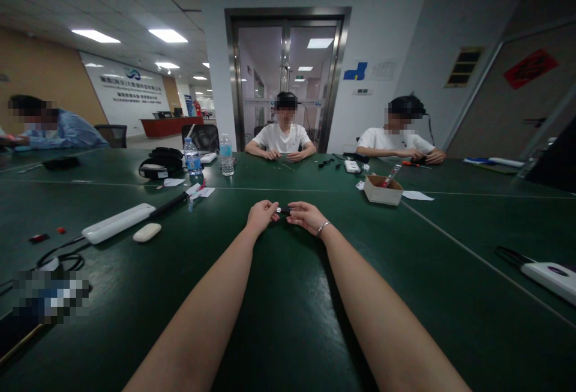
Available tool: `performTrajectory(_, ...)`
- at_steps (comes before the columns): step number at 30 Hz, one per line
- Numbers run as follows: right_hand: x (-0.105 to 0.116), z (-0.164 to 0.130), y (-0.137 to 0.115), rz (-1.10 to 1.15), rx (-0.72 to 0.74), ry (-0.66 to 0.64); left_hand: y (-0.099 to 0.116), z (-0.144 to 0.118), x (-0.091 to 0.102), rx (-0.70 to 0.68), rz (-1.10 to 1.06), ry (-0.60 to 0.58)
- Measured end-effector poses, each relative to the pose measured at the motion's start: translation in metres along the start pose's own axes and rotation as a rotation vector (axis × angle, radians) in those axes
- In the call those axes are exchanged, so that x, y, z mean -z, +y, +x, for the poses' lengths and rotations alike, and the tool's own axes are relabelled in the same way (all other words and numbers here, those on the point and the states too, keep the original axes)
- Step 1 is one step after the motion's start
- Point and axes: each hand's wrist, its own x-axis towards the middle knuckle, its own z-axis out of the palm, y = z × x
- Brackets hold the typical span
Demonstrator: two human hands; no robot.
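The small black-and-silver piece is already in hand above the green counter, fingertip-pinched by left hand and right hand, not yet set down, further progress too small to tell.

Fingers partly hide the small black-and-silver piece, and the view's right edge crops a white device.

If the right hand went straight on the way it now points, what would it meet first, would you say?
Most likely the left hand: the right hand points across at it, with the small dark item held between them, though exact depth is hard to judge from this one view.
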Motion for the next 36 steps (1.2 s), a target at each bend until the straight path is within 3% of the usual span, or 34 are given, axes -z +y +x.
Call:
performTrajectory(5,0.002,0.000,0.001,-0.007,0.024,-0.025,-0.004,0.005,-0.001,-0.007,-0.083,-0.025)
performTrajectory(23,0.000,0.001,0.002,0.018,0.028,-0.015,-0.007,0.007,-0.004,0.015,-0.077,-0.067)
performTrajectory(32,0.000,0.002,0.001,0.038,-0.020,0.065,0.000,-0.005,-0.004,-0.156,0.138,-0.091)
performTrajectory(36,0.000,0.001,0.000,0.026,-0.029,0.039,0.002,-0.006,-0.002,-0.148,0.220,-0.093)
